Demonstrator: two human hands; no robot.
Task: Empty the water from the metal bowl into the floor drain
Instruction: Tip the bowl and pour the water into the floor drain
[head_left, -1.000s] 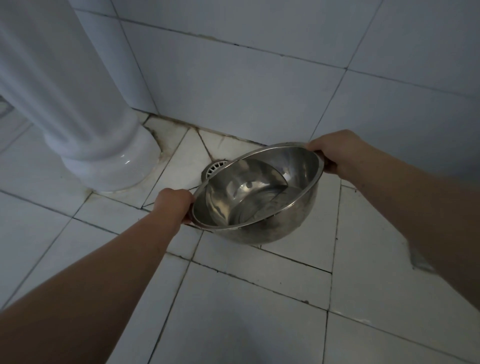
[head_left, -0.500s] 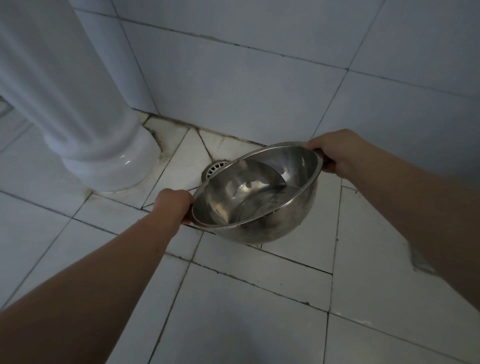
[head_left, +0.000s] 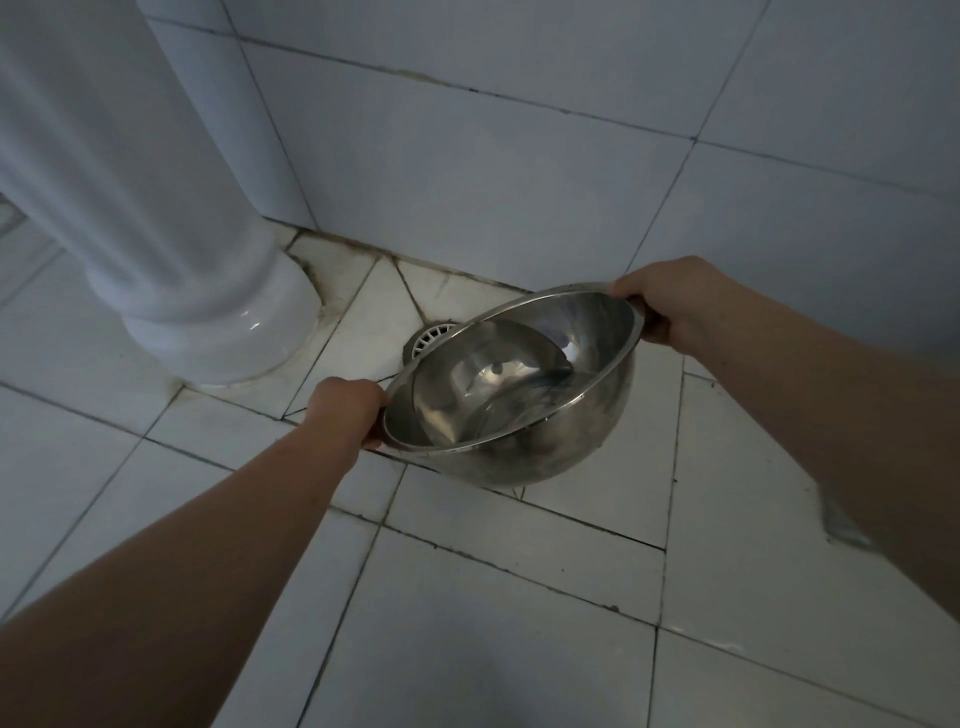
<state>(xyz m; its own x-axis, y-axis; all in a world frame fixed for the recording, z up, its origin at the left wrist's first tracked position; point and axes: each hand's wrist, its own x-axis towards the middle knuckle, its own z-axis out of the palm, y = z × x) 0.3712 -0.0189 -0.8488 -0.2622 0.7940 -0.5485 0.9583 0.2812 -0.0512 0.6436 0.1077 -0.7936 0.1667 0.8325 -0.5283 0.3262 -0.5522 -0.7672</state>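
Your left hand (head_left: 347, 410) grips the near rim of the metal bowl (head_left: 540, 447); your right hand (head_left: 675, 301) clasps the far rim, so the bowl hangs tilted above the tiled floor (head_left: 519, 597), water (head_left: 467, 415) pooled low inside. Just beyond it sits the floor drain (head_left: 427, 339), partly hidden by the rim; the white pedestal (head_left: 208, 312) stands left, against the tiled wall (head_left: 467, 156).

Your bowl (head_left: 545, 457) was bright polished metal, mirror-smooth inside, duller and smudged outside. The drain (head_left: 428, 338) behind it looked like white plastic. At upper left the pedestal (head_left: 208, 332) was glossy white ceramic; the floor tiles (head_left: 519, 597) were smooth, their grout dark and rough.
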